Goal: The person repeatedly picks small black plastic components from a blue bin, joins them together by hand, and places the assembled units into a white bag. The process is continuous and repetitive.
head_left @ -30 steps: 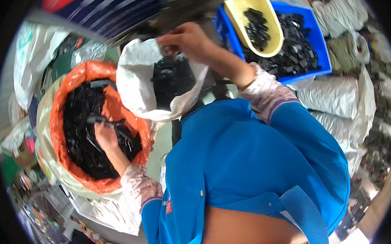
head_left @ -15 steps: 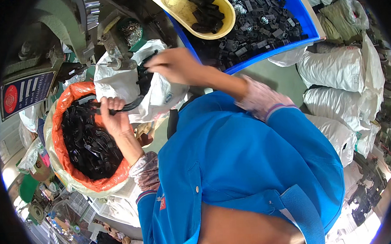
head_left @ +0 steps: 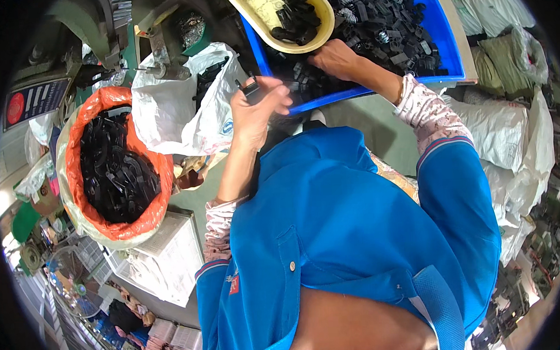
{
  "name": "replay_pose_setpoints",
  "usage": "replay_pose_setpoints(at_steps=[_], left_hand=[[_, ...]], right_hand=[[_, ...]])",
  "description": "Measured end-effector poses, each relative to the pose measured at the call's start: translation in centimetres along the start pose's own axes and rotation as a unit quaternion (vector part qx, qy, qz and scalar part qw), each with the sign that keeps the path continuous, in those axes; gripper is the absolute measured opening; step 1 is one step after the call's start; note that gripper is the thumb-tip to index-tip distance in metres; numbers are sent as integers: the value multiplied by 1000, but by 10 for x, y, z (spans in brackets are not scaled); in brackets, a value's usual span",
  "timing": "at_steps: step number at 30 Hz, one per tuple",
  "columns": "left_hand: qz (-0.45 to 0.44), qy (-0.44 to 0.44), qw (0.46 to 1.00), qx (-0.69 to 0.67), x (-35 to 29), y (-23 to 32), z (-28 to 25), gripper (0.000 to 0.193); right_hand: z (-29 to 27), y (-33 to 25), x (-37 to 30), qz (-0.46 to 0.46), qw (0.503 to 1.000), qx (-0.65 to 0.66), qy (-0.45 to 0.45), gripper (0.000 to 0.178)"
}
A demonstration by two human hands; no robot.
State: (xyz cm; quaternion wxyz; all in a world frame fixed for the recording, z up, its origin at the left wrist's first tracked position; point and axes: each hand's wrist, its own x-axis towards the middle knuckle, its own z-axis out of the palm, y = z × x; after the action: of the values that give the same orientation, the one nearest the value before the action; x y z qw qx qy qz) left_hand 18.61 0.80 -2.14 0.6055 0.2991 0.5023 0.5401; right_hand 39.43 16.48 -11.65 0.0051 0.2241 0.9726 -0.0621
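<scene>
My left hand is raised beside the white sack, closed on a small black plastic part with thin prongs standing up. My right hand reaches into the blue bin, just below the yellow tray. Its fingers are curled down among loose black plastic parts, and the fingertips are hidden. Several black pieces lie inside the yellow tray. Black parts also show in the mouth of the white sack, left of my left hand.
An orange-lined sack full of curved black parts stands at the left. Green machinery with a small green cup of metal bits is at the upper left. White sacks are stacked at the right, and a white crate sits lower left.
My left hand has moved from the orange-lined sack to the right, and the long curved black piece no longer shows in it. My right hand has gone from the white sack into the blue bin.
</scene>
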Motion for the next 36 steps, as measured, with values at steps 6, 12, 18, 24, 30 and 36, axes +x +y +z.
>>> replay_pose_setpoints(at_steps=[6,12,18,24,30,36], left_hand=[[25,35,998,35,-7,-17,28,31],[18,19,997,73,-2,-21,36,24],[-12,-25,1000,-11,9,-11,44,21],[-15,-26,998,-63,19,-8,52,33],[-8,-31,999,31,26,-8,56,30],[48,-49,986,150,31,4,79,29]], right_hand=[[-72,-58,-50,179,846,480,146,11],[-69,-59,-72,182,775,583,163,12],[-18,51,-86,128,980,-11,149,12],[-11,69,-75,73,990,-34,119,9],[-35,78,-104,200,947,245,53,16],[-118,42,-104,309,619,722,-6,15]])
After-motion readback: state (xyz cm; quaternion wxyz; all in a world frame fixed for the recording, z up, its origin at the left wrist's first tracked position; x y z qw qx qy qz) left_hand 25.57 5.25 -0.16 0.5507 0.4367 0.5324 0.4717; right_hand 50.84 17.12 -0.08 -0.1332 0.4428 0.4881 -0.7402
